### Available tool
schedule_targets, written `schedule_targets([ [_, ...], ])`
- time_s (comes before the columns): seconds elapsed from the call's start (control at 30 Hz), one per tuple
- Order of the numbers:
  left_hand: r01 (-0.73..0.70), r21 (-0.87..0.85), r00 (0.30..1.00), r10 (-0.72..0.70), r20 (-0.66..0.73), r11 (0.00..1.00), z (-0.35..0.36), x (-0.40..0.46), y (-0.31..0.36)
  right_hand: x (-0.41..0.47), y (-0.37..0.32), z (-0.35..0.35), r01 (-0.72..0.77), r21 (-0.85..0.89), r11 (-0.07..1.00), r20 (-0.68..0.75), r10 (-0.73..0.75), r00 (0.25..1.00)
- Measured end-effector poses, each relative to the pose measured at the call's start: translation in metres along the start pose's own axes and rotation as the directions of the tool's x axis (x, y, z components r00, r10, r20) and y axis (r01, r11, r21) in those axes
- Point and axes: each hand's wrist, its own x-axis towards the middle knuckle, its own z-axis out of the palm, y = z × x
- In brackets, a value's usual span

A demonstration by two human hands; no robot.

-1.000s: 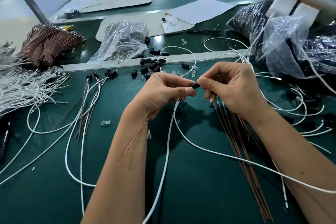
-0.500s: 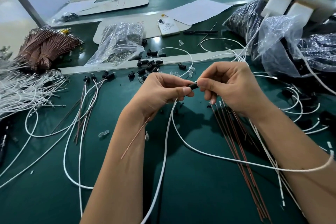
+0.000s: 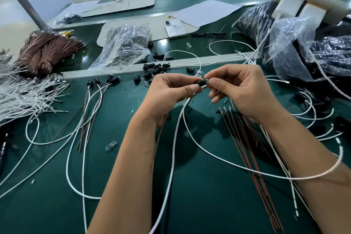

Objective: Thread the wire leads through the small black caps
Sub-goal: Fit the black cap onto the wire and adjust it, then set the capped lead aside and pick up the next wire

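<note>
Between my two hands sits a small black cap with a clear tip at its right end. My left hand pinches the cap's left end with thumb and forefinger. My right hand pinches its right end. A white wire and a thin brown wire hang down from under my left hand over the green table. Loose black caps lie in a small heap just beyond my hands. Several finished leads with caps lie to the left.
Brown wires lie under my right forearm. A white wire bundle and a brown wire bundle sit at far left. A clear bag of parts, a phone and black bags stand behind.
My hands have stayed together on the cap. A clear tip now shows at the cap's right end. The white wire loop has slid further over my right forearm.
</note>
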Motion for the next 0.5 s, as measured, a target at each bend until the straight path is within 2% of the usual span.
schedule_targets([
  [0.2,0.017,0.027,0.999,-0.016,-0.035,0.999,0.0032,0.0003,-0.0015,-0.0018,-0.0016,0.0005,0.033,-0.132,0.991,-0.024,-0.037,0.999],
  [0.5,-0.014,-0.006,1.000,0.014,0.025,1.000,0.0034,-0.0010,-0.0012,-0.0010,-0.0042,-0.0020,-0.013,-0.007,1.000,0.000,0.013,1.000],
])
